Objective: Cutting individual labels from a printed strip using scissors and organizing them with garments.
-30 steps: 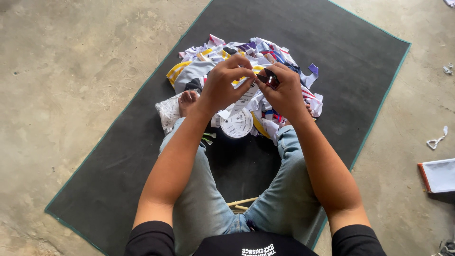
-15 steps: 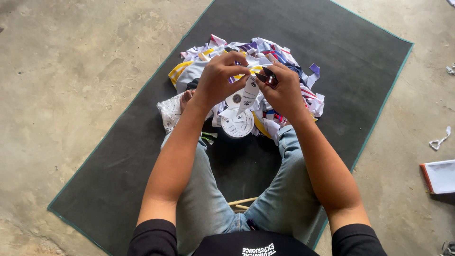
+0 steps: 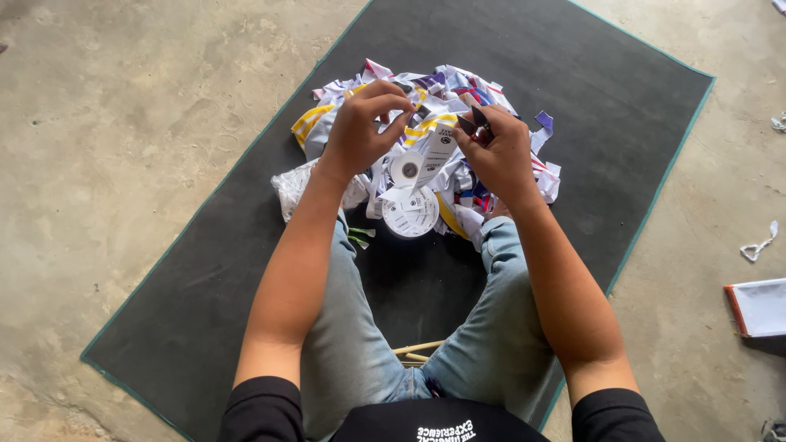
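- I am looking down from the head camera at a person seated on a dark mat (image 3: 205, 270) with a green edge, laid on a bare concrete floor (image 3: 106, 123). Both knees, in light jeans, frame the work.
- At 12 o'clock from the knees lies a heap of clothing tags (image 3: 426, 123), a jumble of white, yellow, purple and red paper and fabric.
- The left hand (image 3: 360, 131) hovers over the heap with thumb and fingers pinched together on the top of a small bunch of hanging tags (image 3: 422, 176): 1 long white strip and several round white discs dangling below it.
- The right hand (image 3: 495, 151), at 3 o'clock from the left, is closed around a small dark tool with a red part (image 3: 476, 127). I cannot tell whether it is a cutter or a tagging tool, nor whether its tip touches the bunch.
- Risks as I judge them: the tool tip sits close to the left fingertips, so a slip could nick them.
- The dangling discs hang from a light pinch; a tug could drop them back into the heap, where they would be hard to find again.
- Loose pieces at the heap's 3 o'clock edge could slide off the mat.
- A white scrap (image 3: 760, 243) and a red-edged white board (image 3: 757, 307) lie well apart on the floor at 3 o'clock.
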